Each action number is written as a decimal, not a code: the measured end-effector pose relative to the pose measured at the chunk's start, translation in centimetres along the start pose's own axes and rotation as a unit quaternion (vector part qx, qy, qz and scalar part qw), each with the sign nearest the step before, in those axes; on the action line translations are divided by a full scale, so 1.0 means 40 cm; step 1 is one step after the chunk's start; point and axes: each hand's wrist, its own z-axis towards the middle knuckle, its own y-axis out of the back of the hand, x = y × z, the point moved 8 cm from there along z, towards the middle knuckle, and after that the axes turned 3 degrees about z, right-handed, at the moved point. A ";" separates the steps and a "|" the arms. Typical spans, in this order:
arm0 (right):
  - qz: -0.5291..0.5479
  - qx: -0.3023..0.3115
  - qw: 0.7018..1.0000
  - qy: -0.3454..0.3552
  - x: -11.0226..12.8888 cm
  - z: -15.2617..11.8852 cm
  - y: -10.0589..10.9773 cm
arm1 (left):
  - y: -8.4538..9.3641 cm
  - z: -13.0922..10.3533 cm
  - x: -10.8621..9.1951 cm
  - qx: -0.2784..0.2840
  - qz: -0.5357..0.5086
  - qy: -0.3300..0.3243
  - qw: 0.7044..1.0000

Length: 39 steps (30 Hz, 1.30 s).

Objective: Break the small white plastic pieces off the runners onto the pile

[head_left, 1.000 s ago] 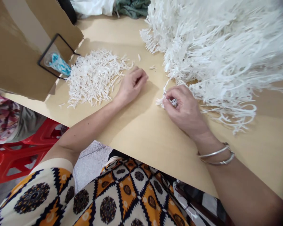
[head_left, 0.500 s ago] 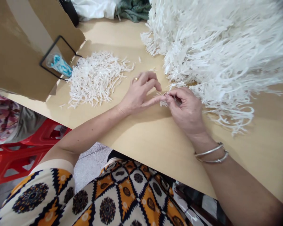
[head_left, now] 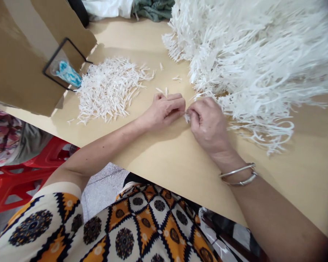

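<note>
Fingers (head_left: 176, 103) curled, left hand (head_left: 163, 113) beside right hand (head_left: 209, 125).

White strands (head_left: 187, 117) in right hand (head_left: 209, 125)

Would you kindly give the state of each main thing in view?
Right hand: pinching a white tuft
Left hand: curled, close beside the other
Short white pieces: loosely heaped
Long white strands: piled, tangled
Clear cup: holding something blue and white
Green cloth: crumpled
Silver jewellery: worn on right wrist
</note>
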 end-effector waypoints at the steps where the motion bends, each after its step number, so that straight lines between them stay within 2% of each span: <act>1: -0.001 -0.009 1.000 -0.009 -0.015 0.003 0.009 | 0.003 -0.001 -0.004 -0.001 -0.018 -0.008 1.000; 3: 0.003 -0.031 0.999 -0.024 -0.044 0.009 0.033 | 0.010 -0.002 0.007 -0.019 -0.021 -0.007 1.000; 5: 0.017 -0.046 0.999 -0.017 -0.055 0.013 0.052 | 0.034 -0.006 0.058 -0.083 0.024 0.045 0.995; 6: 0.028 -0.050 0.998 -0.012 -0.054 0.013 0.057 | 0.054 -0.013 0.093 -0.134 0.055 0.088 0.986; 8: 0.063 -0.054 0.996 -0.019 -0.049 0.010 0.059 | 0.103 -0.041 0.155 -0.249 0.112 0.172 0.946; 9: 0.084 -0.055 0.994 -0.032 -0.048 0.008 0.056 | 0.124 -0.056 0.172 -0.293 0.133 0.200 0.926; 10: 0.104 -0.054 0.992 -0.048 -0.047 0.005 0.050 | 0.135 -0.063 0.176 -0.310 0.146 0.206 0.917; 12: 0.136 -0.056 0.986 -0.073 -0.045 0.000 0.040 | 0.135 -0.054 0.147 -0.284 0.156 0.170 0.931; 14: 0.152 -0.060 0.984 -0.068 -0.037 -0.002 0.036 | 0.106 -0.030 0.088 -0.203 0.153 0.099 0.962; 17: 0.159 -0.062 0.985 -0.033 -0.020 -0.003 0.039 | 0.054 -0.009 0.016 -0.110 0.145 0.031 0.983; 20: 0.159 -0.061 0.985 -0.026 -0.017 -0.004 0.040 | 0.020 0.000 0.007 -0.072 0.129 0.023 0.989; 26: 0.230 -0.054 0.970 -0.051 -0.018 -0.006 0.022 | 0.022 -0.002 0.044 -0.066 0.049 0.073 0.994; 34: 0.239 -0.046 0.965 -0.097 -0.046 -0.007 0.017 | 0.022 0.000 0.041 -0.077 0.005 0.058 0.995; 39: 0.225 0.002 0.971 -0.083 -0.023 -0.005 0.015 | 0.027 0.003 0.057 -0.097 -0.038 0.082 0.991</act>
